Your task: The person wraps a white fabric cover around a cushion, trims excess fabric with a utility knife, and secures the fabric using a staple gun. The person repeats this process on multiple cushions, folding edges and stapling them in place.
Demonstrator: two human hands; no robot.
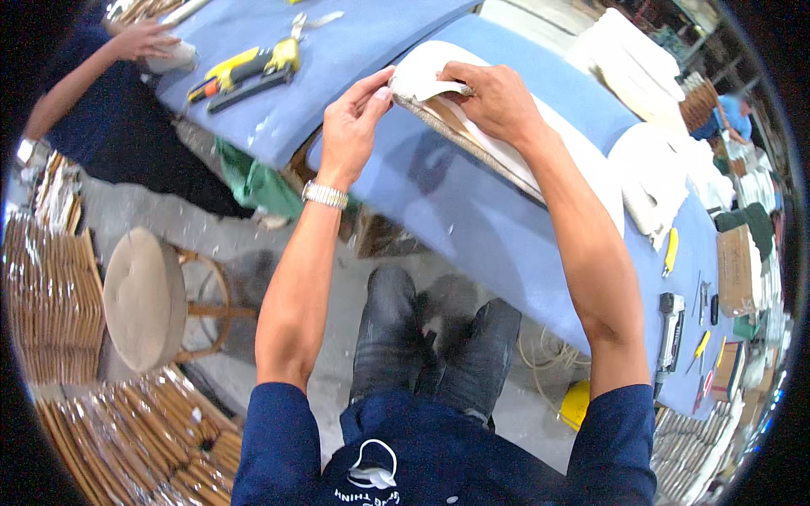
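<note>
My left hand (350, 126) pinches the near corner of a white fabric sheet (422, 76) where it wraps over the edge of a flat wooden panel (472, 139). My right hand (498, 101) presses down on the same sheet, fingers curled on a folded flap at the corner. The panel lies on a blue padded worktable (489, 228). A metal watch sits on my left wrist (325, 195). My legs in dark trousers show below the table edge.
A yellow and black stapler tool (249, 69) lies on a second blue table (337, 51), where another person's hand (143, 38) rests. A round padded stool (143, 299) stands at left among wicker stacks (51, 295). White foam pieces (650, 181) and small tools (672, 329) lie at right.
</note>
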